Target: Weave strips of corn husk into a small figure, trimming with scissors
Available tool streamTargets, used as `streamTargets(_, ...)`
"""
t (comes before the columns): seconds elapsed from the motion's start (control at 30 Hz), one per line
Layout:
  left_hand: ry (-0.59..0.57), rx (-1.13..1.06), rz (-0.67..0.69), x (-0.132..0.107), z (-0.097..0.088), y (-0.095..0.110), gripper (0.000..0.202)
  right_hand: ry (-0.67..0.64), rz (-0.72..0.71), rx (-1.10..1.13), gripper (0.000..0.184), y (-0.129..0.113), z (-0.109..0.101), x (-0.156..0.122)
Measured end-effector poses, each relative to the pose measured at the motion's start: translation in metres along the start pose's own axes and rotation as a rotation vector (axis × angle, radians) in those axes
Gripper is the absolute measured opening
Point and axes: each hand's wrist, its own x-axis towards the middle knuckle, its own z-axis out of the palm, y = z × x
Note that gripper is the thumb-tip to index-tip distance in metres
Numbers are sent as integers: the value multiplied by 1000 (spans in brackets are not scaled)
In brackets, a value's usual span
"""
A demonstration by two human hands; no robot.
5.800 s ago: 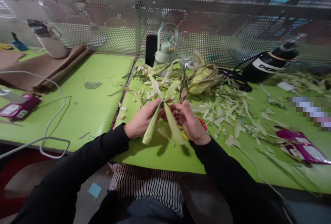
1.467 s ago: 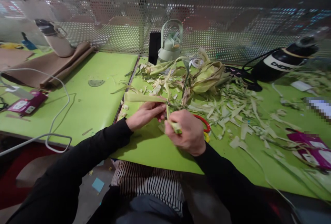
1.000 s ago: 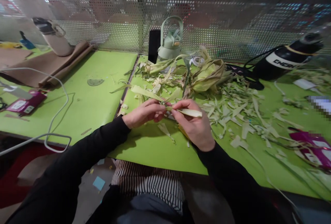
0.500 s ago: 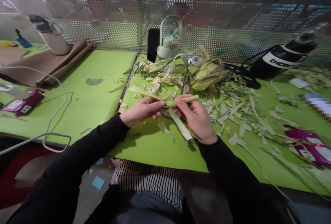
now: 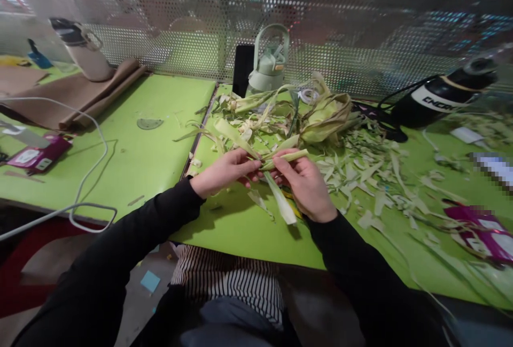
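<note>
Head | left hand pinching husk strips | right hand pinching same, fingertips meeting

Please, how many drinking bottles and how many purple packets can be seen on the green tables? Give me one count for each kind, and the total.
Drinking bottles: 3 (white bottle, pale green bottle, black bottle lying on its side)
Purple packets: 2 (left packet, right packet)
Total: 5
Not counted: small blue thing at far left, too blurred to tell.
</note>
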Motion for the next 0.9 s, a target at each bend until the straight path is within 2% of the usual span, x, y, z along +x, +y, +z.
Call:
streamTargets(0.13, -21, -121, 25, 0, 2, 3, 4, -9, -21, 22, 26, 1, -2, 0)
streamTargets(0.3, 36, -4, 62, -5, 7, 5, 12, -7, 45, -15, 26, -1, 3, -5)
streamTargets(0.43, 139, 25, 41, -7, 7, 7, 18, -168, -3, -85, 21, -7, 5, -11)
streamTargets(0.5, 195, -74, 12, -5, 5, 8, 19, -238, -112, -161, 21, -9, 3, -13)
streamTargets(0.63, 206, -321, -53, 0, 1, 8, 22, -274, -470, -504, 32, -10, -3, -12)
streamTargets(0.7, 198, -373, -52, 0, 1, 9, 20, -241, -659, -689, 35, -8, -6, -10)
streamTargets(0.8, 179, -342, 2, -2, 5, 9, 14, -107, -916, -918, 32, -3, -10, -8)
streamTargets(0.9, 145, -244, 70, -3, 8, 9, 9, -46, -1051, -1008, 33, -2, -13, -9)
